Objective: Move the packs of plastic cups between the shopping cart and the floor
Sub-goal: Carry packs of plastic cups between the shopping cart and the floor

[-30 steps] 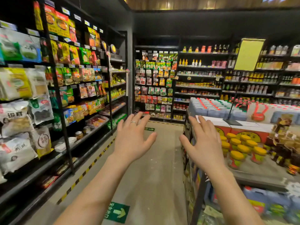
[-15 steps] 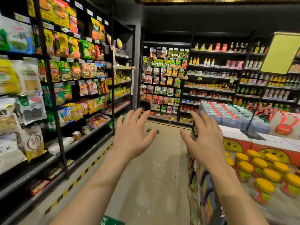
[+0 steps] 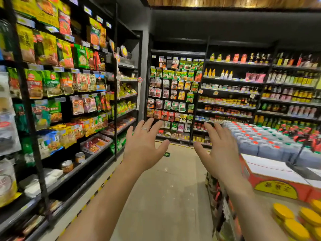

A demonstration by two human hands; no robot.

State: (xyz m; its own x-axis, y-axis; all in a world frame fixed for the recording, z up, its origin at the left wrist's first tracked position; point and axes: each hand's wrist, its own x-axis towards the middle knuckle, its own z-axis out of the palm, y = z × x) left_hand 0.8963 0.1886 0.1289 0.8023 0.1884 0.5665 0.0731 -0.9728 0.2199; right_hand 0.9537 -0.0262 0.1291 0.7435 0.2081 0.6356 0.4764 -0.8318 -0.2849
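Observation:
Neither the packs of plastic cups nor the shopping cart appear in the head view. My left hand [image 3: 144,146] is stretched out in front of me over the aisle floor [image 3: 165,197], fingers spread and straight, a ring on one finger, holding nothing. My right hand [image 3: 220,152] is held out beside it at the same height, fingers also spread, palm turned inward, empty. The two hands are apart, with the aisle showing between them.
Black shelving [image 3: 57,119] full of snack packets lines the left side. A display table [image 3: 271,173] with a red box, yellow-lidded jars [image 3: 295,221] and blue jugs [image 3: 260,141] stands on the right. Shelves of sauces [image 3: 225,94] close the aisle's far end.
The view has swung left and moved forward along the aisle; the display table has slid toward the right edge. Both hands stay outstretched and spread, holding nothing.

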